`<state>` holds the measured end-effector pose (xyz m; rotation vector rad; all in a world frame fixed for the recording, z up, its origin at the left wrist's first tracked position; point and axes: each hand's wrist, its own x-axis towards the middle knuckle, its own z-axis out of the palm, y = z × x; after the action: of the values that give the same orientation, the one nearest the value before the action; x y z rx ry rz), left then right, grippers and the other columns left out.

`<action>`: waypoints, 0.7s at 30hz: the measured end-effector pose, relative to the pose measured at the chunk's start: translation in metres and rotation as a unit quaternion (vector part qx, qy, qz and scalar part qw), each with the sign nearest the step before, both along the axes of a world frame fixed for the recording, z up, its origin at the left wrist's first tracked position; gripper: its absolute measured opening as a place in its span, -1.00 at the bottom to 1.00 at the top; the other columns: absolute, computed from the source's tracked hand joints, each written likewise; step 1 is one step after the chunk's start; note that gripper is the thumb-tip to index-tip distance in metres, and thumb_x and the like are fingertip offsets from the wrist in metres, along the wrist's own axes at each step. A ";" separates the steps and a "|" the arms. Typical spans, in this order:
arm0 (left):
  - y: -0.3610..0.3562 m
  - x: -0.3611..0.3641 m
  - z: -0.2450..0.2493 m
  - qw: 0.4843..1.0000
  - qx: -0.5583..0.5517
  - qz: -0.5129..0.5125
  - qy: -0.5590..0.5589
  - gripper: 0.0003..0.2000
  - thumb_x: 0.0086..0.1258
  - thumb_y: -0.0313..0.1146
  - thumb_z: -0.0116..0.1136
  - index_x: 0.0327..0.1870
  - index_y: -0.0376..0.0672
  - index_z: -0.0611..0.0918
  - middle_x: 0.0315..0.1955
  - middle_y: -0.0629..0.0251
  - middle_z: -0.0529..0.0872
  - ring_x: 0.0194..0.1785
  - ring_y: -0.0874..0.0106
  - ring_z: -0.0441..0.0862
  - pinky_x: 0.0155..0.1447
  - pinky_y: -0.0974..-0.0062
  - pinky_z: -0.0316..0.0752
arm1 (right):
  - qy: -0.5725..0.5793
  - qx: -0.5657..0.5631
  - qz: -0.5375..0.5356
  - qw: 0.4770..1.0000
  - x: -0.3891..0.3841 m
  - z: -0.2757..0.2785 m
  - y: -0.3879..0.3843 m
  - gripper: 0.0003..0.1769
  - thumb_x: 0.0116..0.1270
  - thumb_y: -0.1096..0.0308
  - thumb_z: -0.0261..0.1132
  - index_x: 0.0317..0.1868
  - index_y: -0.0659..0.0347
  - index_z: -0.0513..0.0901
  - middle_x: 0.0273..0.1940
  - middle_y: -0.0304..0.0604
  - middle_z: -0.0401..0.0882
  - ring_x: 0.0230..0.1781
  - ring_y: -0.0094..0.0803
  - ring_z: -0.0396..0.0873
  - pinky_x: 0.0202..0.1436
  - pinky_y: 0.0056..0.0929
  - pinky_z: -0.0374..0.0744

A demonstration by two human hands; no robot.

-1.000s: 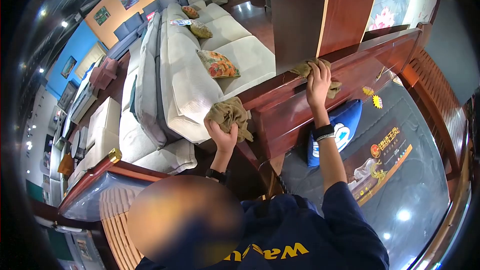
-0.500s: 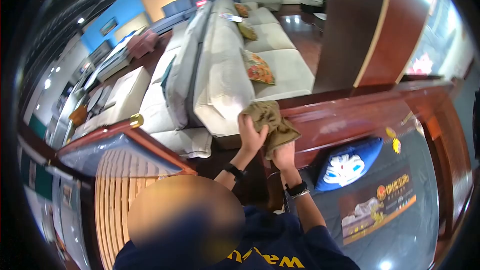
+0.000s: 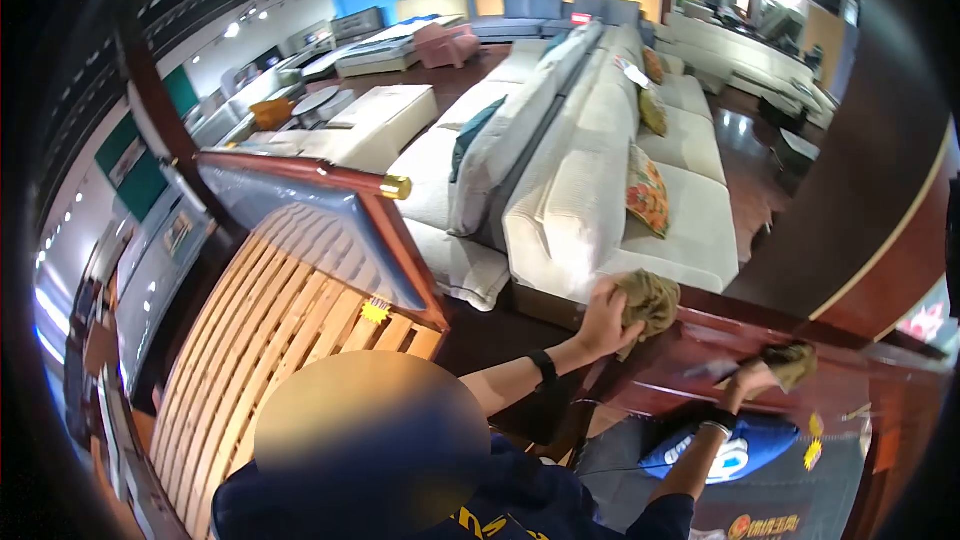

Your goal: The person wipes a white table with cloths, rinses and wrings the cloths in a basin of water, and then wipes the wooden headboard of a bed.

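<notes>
My left hand (image 3: 603,322) grips a bunched olive-brown cloth (image 3: 652,302) at the near end of a glossy red-brown wooden headboard (image 3: 700,347). Further right, my right hand (image 3: 752,380) is closed on a second olive-brown cloth (image 3: 794,365), which lies against the headboard's face. Parts of both cloths are hidden by the fingers. Below my right forearm, a blue cushion (image 3: 772,437) with a white pattern leans on the dark bed (image 3: 640,495).
A slatted wooden bed base (image 3: 270,320) with a padded headboard (image 3: 300,215) stands on the left. White sofas (image 3: 570,200) back onto the headboard's far side. A dark wooden panel (image 3: 850,190) rises at the right. A yellow tag (image 3: 813,455) hangs near the bed.
My hands, together at one bundle of cloth before, are now apart, each with cloth. My right hand has moved right along the headboard. The view has turned left.
</notes>
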<state>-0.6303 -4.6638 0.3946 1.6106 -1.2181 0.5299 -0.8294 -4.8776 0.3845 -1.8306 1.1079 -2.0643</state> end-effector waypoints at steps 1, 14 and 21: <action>0.000 0.001 0.001 1.000 -0.002 -0.003 -0.008 -0.42 -0.02 -0.26 0.22 0.02 -0.40 0.35 0.01 -0.14 0.32 0.07 -0.07 0.28 0.17 0.11 0.21 | 0.008 -0.007 -0.022 1.000 -0.004 0.005 -0.008 -0.31 0.25 0.08 0.01 0.30 0.32 0.15 0.31 0.08 0.11 0.34 0.00 0.04 0.39 -0.07 -0.08; 0.005 0.005 0.008 0.998 0.016 -0.053 -0.025 -0.45 0.00 -0.25 0.23 0.00 -0.34 0.37 0.06 -0.07 0.29 0.11 -0.04 0.25 0.21 0.12 0.20 | 0.133 -0.058 0.044 0.988 0.018 0.008 0.057 -0.33 0.23 0.04 -0.01 0.25 0.32 0.25 0.27 0.08 0.19 0.32 0.04 0.09 0.37 0.02 -0.07; 0.007 -0.001 0.013 0.999 0.016 -0.044 0.002 -0.48 0.01 -0.29 0.22 0.01 -0.33 0.37 0.08 -0.08 0.30 0.14 -0.04 0.23 0.24 0.14 0.16 | 0.301 -0.133 0.225 0.917 0.055 0.010 0.107 -0.34 0.22 0.02 -0.03 0.22 0.33 0.30 0.25 0.08 0.23 0.30 0.06 0.12 0.36 0.06 -0.06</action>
<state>-0.6318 -4.6565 0.4076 1.5756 -1.2942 0.4531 -0.7739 -4.7710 0.3949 -2.6537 0.4158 -1.4711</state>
